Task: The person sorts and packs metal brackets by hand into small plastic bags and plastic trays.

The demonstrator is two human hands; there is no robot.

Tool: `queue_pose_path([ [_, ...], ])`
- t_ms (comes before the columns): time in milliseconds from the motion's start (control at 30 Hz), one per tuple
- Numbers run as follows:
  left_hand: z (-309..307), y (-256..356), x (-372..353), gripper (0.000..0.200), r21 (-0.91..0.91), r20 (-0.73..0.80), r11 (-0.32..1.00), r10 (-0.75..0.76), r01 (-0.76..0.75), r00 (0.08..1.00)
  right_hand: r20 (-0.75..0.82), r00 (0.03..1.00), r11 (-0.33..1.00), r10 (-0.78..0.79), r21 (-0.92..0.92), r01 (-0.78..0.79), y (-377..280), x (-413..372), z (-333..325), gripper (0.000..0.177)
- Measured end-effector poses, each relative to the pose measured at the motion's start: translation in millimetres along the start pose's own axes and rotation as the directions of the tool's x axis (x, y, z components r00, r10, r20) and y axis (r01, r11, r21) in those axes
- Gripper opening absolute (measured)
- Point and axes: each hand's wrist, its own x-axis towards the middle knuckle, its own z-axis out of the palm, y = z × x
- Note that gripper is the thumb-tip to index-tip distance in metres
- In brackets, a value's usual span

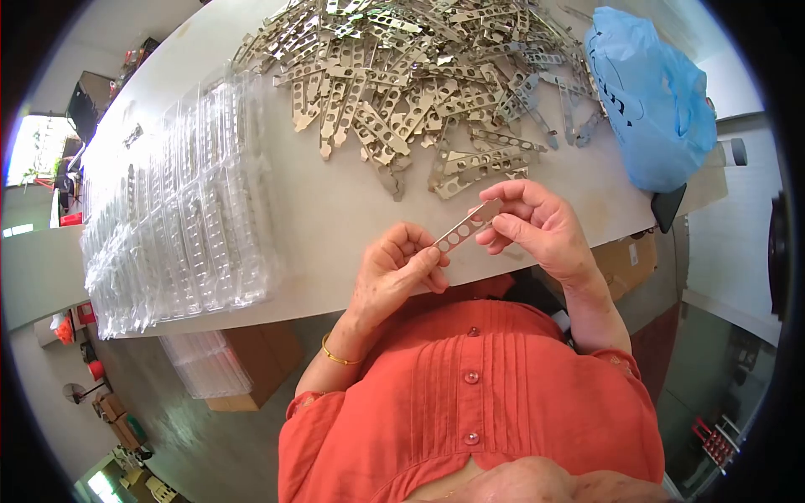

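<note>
A flat metal strip with a row of round holes [455,237] is held up over the table's near edge. My left hand [399,266] pinches its lower left end between thumb and fingers. At the upper right end, my right hand [537,225] has its thumb and fingers closed on the wider tip. Beyond my hands lies a large heap of similar perforated metal strips [394,84], with a few loose strips [486,161] at its near side. Clear plastic trays [189,201] stand stacked to the left, their slots showing strip-like shapes.
A blue plastic bag [650,101] sits on the right of the white table [310,243], with a dark phone-like object [668,208] beneath its near side. Cardboard boxes [260,356] and more clear trays [204,363] are below the table. Another box [627,264] is under the right side.
</note>
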Motion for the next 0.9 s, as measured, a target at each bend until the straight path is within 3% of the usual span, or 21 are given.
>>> queue_pose_path([
  [200, 2.4, 4.7, -2.1, 0.013, -0.044, 0.025, 0.996, -0.080, 0.081, 0.996, 0.004, 1.000, 0.998, 0.029, -0.050, -0.028, -3.1, 6.9, 4.3, 0.027],
  [367, 8.8, 3.7, -2.7, 0.011, -0.142, 0.201, 0.974, -0.145, 0.175, 0.969, -0.014, 1.000, 0.998, 0.009, -0.061, -0.009, -2.9, 6.8, 8.2, 0.026],
  [900, -3.8, -9.7, 4.3, 0.013, -0.207, 0.343, 0.968, -0.066, 0.144, 0.937, -0.012, 0.999, 0.995, -0.034, -0.091, 0.032, 2.8, 16.9, 16.2, 0.032],
])
